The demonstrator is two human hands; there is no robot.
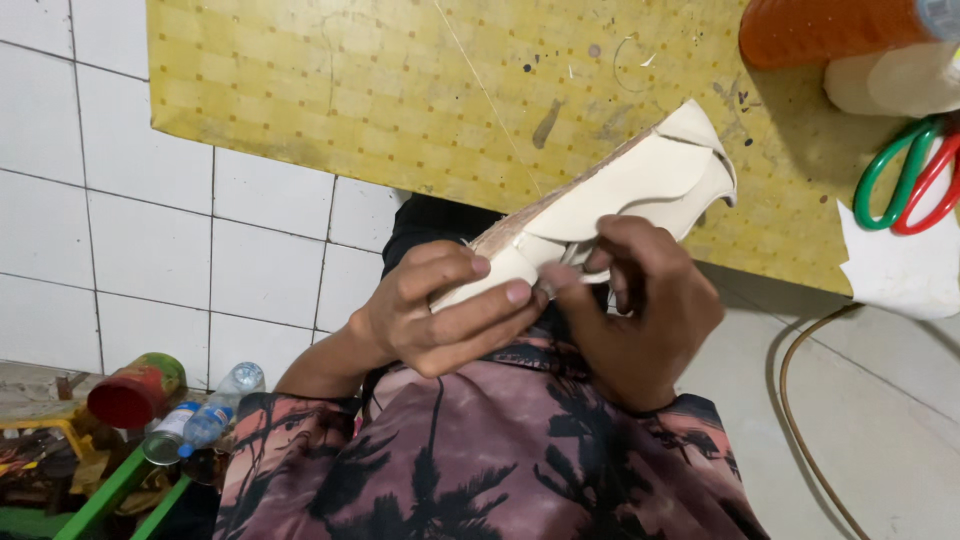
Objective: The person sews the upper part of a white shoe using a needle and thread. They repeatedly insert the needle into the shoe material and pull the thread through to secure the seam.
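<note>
Head view shows you holding a cream shoe upper (pixel 610 195) at centre frame, above your lap, its far end pointing toward two o'clock over the yellow checked table (pixel 350 90). Its near end is hidden under your fingers, so how the folded layers join there is hard to make out. Your left hand (pixel 435 315) cups it from eight o'clock, thumb and fingers pressed together around the near end. Your right hand (pixel 640 300) comes in from four o'clock, fingertips pinching an edge. At three o'clock, green and red scissors (pixel 905 175) lie beside an orange spool (pixel 830 30) cut off by the frame.
</note>
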